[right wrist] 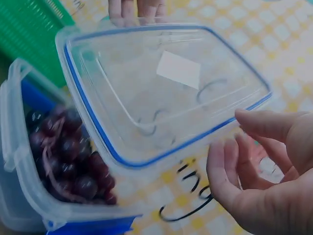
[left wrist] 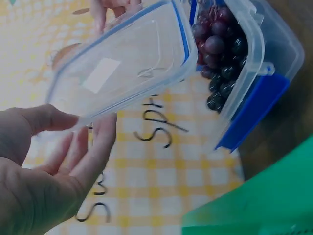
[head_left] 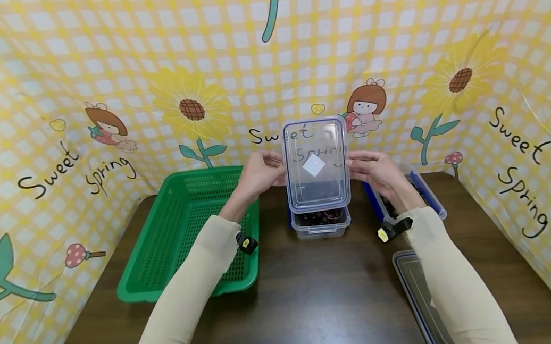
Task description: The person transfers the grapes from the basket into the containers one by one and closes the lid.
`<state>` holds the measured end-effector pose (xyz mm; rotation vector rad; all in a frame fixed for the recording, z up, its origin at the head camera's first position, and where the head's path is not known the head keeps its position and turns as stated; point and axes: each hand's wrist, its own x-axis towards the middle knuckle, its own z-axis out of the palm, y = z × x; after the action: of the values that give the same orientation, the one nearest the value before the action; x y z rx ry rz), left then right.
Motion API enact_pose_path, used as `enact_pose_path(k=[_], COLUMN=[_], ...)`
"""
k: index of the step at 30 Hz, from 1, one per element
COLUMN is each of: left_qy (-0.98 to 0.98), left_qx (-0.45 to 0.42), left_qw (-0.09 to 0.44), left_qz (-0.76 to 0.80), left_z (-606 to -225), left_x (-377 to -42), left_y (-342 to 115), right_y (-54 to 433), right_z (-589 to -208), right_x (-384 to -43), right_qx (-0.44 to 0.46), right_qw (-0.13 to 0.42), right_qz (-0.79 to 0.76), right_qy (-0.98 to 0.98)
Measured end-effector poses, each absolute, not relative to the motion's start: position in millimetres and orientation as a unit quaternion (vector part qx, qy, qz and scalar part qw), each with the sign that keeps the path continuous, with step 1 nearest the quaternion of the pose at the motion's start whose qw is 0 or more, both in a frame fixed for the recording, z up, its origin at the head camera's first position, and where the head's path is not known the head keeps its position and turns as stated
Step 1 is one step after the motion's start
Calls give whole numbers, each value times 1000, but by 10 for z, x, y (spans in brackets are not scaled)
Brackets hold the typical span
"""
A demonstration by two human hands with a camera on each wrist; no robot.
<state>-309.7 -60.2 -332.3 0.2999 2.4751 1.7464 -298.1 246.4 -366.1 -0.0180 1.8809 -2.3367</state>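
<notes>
A clear plastic lid (head_left: 324, 187) with a blue seal and a white diamond-shaped sticker stands nearly upright above a clear container (head_left: 322, 232). My left hand (head_left: 263, 172) pinches its left edge between thumb and fingers. On the opposite edge, my right hand (head_left: 378, 173) holds it the same way, thumb on one face and fingers behind, as the right wrist view shows. Dark red and black grapes (right wrist: 73, 161) fill the container below. Its blue side latch (left wrist: 254, 112) hangs folded outward in the left wrist view.
To the left stands a green perforated basket (head_left: 188, 292). Behind my right wrist is a second container (head_left: 433, 198) with blue latches and dark contents, partly hidden. Another lid (head_left: 409, 274) lies at the front right, under my right forearm. A checkered cloth (head_left: 250, 78) hangs behind the table.
</notes>
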Motion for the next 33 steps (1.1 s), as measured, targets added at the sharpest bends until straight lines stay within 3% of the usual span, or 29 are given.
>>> enact_pose_path(k=[4, 9, 16, 23, 27, 33], left_qy=[839, 846, 845, 858, 876, 820], left_qx=[160, 210, 251, 301, 254, 120], left_qw=[-32, -93, -132, -156, -84, 139], left_qz=[519, 481, 453, 385, 400, 541], left_z=[-3249, -3242, -3327, -3436, -3464, -3516], left_x=[-3005, -2907, -2894, -2904, -2920, -3023], left_y=[-608, -583, -620, -614, -631, -654], right_y=[2447, 2404, 2427, 2403, 2397, 2393], right_z=[-3551, -3487, -3511, -3545, -3615, -3780], right_x=[-2902, -2849, -2827, -2839, -2863, -2905], right_qx=[-14, -43, -68, -1, 14, 6], right_qw=[35, 28, 53, 94, 120, 152], right_qz=[-782, -794, -797, -748, -688, -651], right_qy=[622, 605, 598, 657, 715, 744])
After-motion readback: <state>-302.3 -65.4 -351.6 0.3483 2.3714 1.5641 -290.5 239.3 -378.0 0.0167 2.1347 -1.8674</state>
